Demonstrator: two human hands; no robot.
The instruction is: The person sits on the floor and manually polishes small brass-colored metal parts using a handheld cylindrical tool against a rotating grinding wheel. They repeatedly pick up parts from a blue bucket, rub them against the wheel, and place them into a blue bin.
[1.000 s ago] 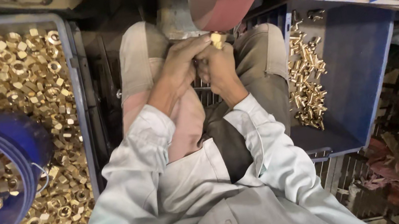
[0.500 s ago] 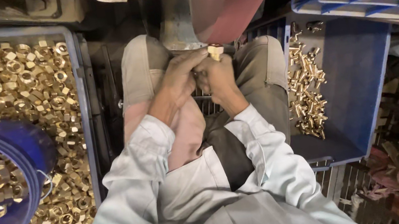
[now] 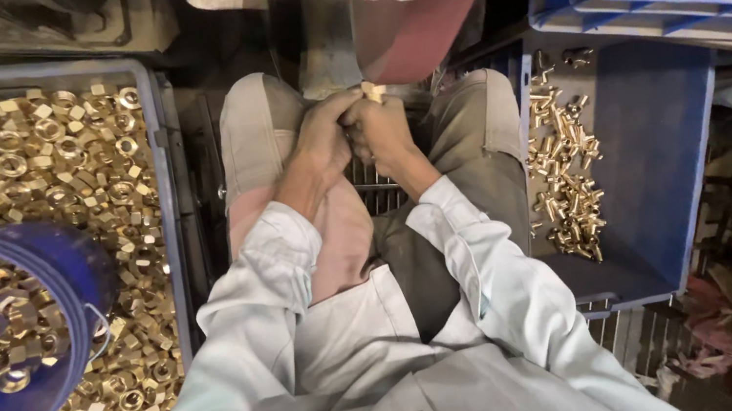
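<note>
Both hands met above the lap, fingers clenched together around a small brass piece [image 3: 374,91] that showed just past the fingertips. The left hand [image 3: 322,136] pressed against the right hand [image 3: 381,131]. Out to the left lay a grey tray of brass nuts [image 3: 161,151]; to the right, a blue tray [image 3: 662,136] held brass fittings [image 3: 564,172].
</note>
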